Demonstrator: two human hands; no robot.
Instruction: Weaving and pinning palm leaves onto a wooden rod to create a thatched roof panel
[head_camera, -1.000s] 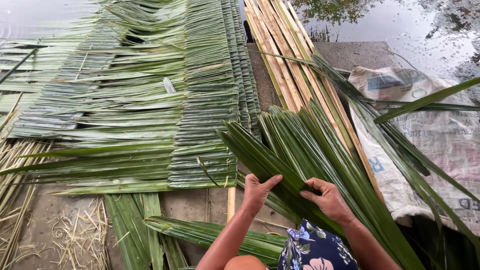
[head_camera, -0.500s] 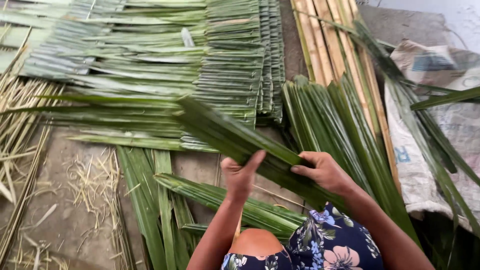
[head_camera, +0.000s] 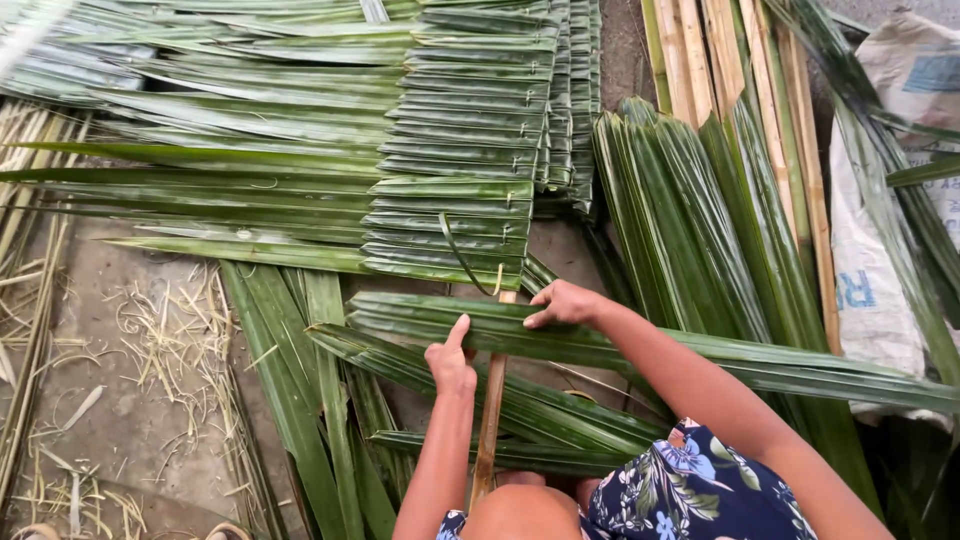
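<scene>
Your left hand and right hand now press the lowered palm leaf flat, grip open; white sack lies right

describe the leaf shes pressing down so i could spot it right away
Start at the big mat of folded green leaves. Just below its near edge a wooden slat sticks out. The palm leaf lies flat across that slat under both hands, the only one not stitched.

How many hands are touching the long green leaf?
2. The left hand presses the near edge of the long green palm leaf, beside the thin wooden stick. The right hand lies on the leaf's far edge. No other hands show.
</scene>
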